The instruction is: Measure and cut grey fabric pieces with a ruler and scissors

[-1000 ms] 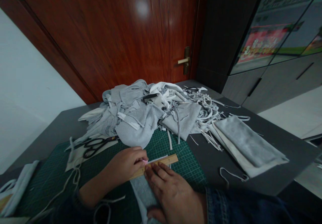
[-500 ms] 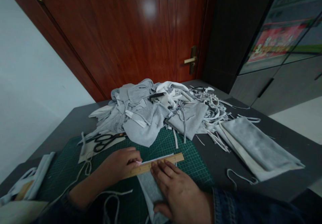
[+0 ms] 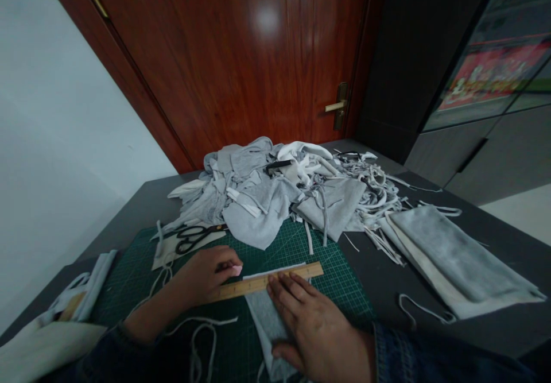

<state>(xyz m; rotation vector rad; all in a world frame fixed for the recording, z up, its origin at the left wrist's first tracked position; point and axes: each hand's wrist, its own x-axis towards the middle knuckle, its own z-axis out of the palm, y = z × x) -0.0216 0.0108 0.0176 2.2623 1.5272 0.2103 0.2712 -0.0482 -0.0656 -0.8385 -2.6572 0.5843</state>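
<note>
A wooden ruler (image 3: 253,284) lies across a strip of grey knit fabric (image 3: 269,320), whose pale edge shows just beyond it. My right hand (image 3: 316,328) is spread flat, fingertips on the ruler and palm over the fabric. Pinched in my left hand (image 3: 210,274) is a small pink piece of chalk (image 3: 236,270), held close to the ruler's far edge, left of the fabric. The left forearm passes over the ruler's left end and hides it. Beneath everything lies a green gridded cutting mat (image 3: 344,291).
Black-handled scissors (image 3: 196,238) rest on a cream cloth piece beyond my left hand. A heap of grey fabric scraps (image 3: 258,199) covers the table's back. Folded cloth (image 3: 456,256) lies at right, rolled pale cloth (image 3: 97,285) at left. A loose cord (image 3: 202,331) crosses the mat.
The view has swung left, so the scene sits further right. My left hand has drawn the chalk slightly away from the fabric's left edge. My right hand stays on the ruler.
</note>
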